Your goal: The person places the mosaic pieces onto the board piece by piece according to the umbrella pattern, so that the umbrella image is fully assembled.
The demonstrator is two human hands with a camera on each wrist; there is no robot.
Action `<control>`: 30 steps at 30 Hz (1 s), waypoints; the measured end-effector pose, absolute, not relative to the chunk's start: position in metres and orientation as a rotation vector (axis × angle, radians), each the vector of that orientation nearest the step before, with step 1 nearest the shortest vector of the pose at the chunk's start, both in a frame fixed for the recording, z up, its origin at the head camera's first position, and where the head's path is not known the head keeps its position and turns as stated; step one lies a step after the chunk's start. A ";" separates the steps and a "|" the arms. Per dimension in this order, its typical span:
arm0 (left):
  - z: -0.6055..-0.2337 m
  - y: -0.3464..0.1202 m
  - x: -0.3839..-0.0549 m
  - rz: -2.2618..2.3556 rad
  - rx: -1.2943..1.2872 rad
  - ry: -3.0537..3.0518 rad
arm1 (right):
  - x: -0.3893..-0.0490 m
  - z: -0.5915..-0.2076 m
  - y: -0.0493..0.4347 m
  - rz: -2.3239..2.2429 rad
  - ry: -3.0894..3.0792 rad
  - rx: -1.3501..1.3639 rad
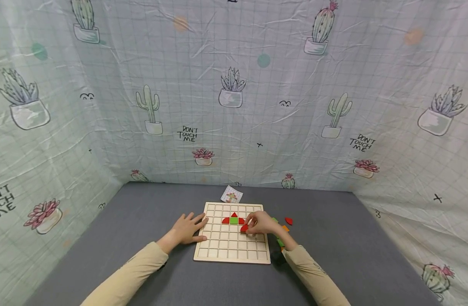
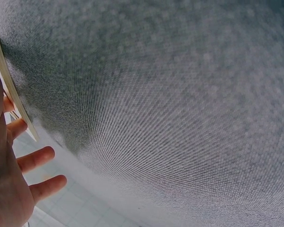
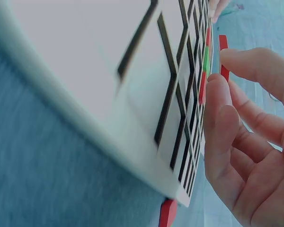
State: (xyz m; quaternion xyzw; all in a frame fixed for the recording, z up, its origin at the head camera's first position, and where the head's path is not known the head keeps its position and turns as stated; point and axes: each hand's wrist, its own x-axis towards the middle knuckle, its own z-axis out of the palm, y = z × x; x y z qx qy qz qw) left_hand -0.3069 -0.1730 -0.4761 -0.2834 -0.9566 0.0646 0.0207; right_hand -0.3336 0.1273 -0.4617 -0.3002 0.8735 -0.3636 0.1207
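A wooden grid board (image 1: pixel 226 246) lies on the table in the head view. Set in its cells are a green square tile (image 1: pixel 234 220), a red triangle tile (image 1: pixel 234 214) above it and red curved tiles on either side, the left red tile (image 1: pixel 226 221) fully visible. My right hand (image 1: pixel 259 222) pinches another red tile (image 1: pixel 243 228) between thumb and finger, just over the board; the right wrist view shows this red tile (image 3: pixel 224 42) edge-on, held off the surface. My left hand (image 1: pixel 185 229) rests at the board's left edge, fingers spread and straight.
Right of the board lie loose tiles: a red tile (image 1: pixel 289 221), an orange tile (image 1: pixel 285 228) and green ones, partly hidden by my right arm. A small picture card (image 1: pixel 231 194) sits behind the board. A patterned curtain (image 1: pixel 234 127) hangs around the grey table (image 1: pixel 161 208).
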 end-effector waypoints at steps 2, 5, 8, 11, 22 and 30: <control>-0.472 -0.171 -0.304 0.242 -0.881 -2.947 | -0.333 -0.463 0.124 -1.058 2.563 -0.883; -0.470 -0.169 -0.301 0.284 -0.878 -2.934 | -0.332 -0.462 0.118 -1.056 2.582 -0.870; -0.468 -0.169 -0.300 0.290 -0.883 -2.938 | -0.331 -0.462 0.111 -1.055 2.610 -0.863; -0.470 -0.170 -0.301 0.275 -0.891 -2.936 | -0.329 -0.462 0.104 -1.081 2.616 -0.835; -0.468 -0.170 -0.301 0.237 -0.896 -2.946 | -0.332 -0.467 0.079 -1.126 2.642 -0.752; -0.468 -0.170 -0.300 0.257 -0.876 -2.949 | -0.331 -0.469 0.063 -1.201 2.593 -0.698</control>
